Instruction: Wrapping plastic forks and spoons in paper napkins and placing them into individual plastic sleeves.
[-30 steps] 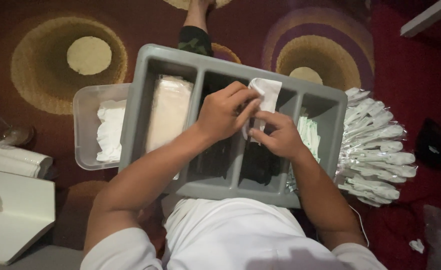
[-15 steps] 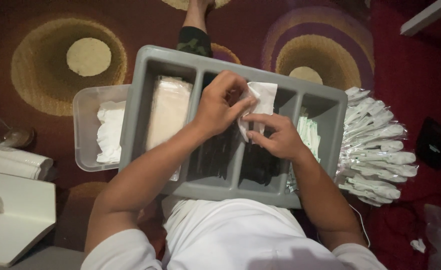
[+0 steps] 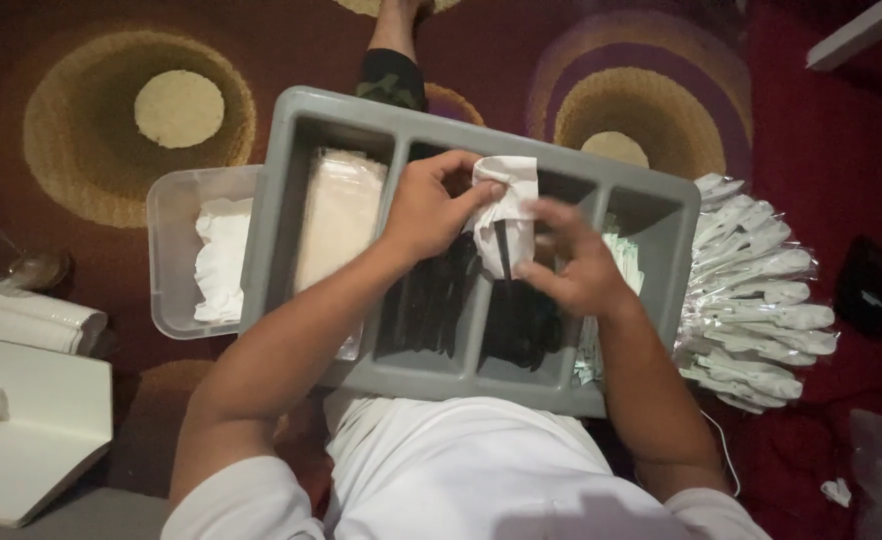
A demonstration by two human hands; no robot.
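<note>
My left hand (image 3: 429, 205) and my right hand (image 3: 573, 262) hold a white napkin (image 3: 506, 205) wrapped around black cutlery over a grey divided tray (image 3: 481, 380) on my lap. The left hand pinches the napkin's top left edge. The right hand's fingers press its lower right side, where a black handle shows. Below the hands, the tray's two middle compartments hold black plastic cutlery (image 3: 441, 300). The tray's left compartment holds a stack of pale napkins (image 3: 336, 215).
A clear plastic tub (image 3: 176, 255) with white napkins sits left of the tray. A pile of wrapped white cutlery packets (image 3: 761, 300) lies to the right. A white board (image 3: 31, 440) and rolled paper (image 3: 21, 315) are at the far left, on a patterned carpet.
The napkin bundle has been turned and lifted a little, now standing more upright. My right hand moved down to its lower right side, and my left hand shifted to its top edge.
</note>
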